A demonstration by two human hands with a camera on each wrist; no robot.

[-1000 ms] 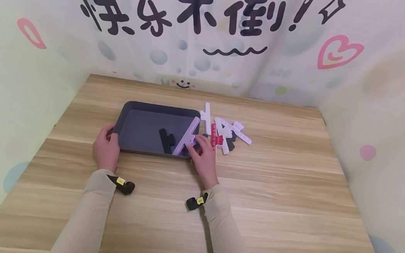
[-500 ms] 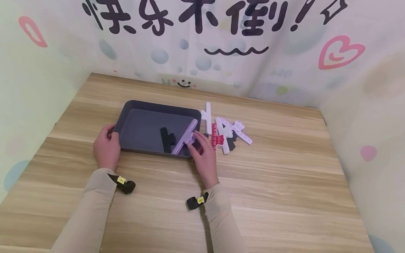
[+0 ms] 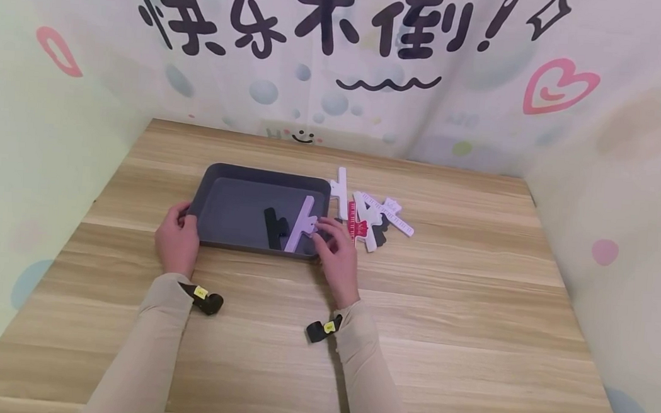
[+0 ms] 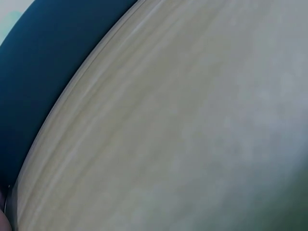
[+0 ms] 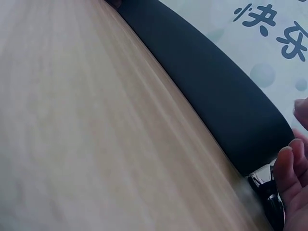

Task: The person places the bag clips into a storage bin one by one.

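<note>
My left hand (image 3: 177,241) grips the left side of a dark grey rectangular tray (image 3: 259,251). A lilac bar clip (image 3: 301,225) lies slanted in the tray's right part, its handle between the thumb and fingers of my right hand (image 3: 339,257), which pinch it. Left of it in the tray is a black clip (image 3: 274,228). In the right wrist view the fingers (image 5: 287,166) of my right hand show by the tray's corner, close to a dark, shiny clip (image 5: 269,197); the lilac clip is hidden there. The left wrist view shows the tray's outer wall (image 4: 53,57).
Right of the tray lie a white clip (image 3: 340,194), a red clip (image 3: 353,224), another white clip (image 3: 370,234), a lilac clip with ruler-like marks (image 3: 392,216) and a dark clip (image 3: 381,232), partly overlapping. A wooden tabletop (image 3: 444,302) spreads around, with a printed cloth (image 3: 291,103) behind.
The lilac clip at my right hand has come down into the tray and turned more upright, its top end swinging left. My left hand keeps its grip on the tray.
</note>
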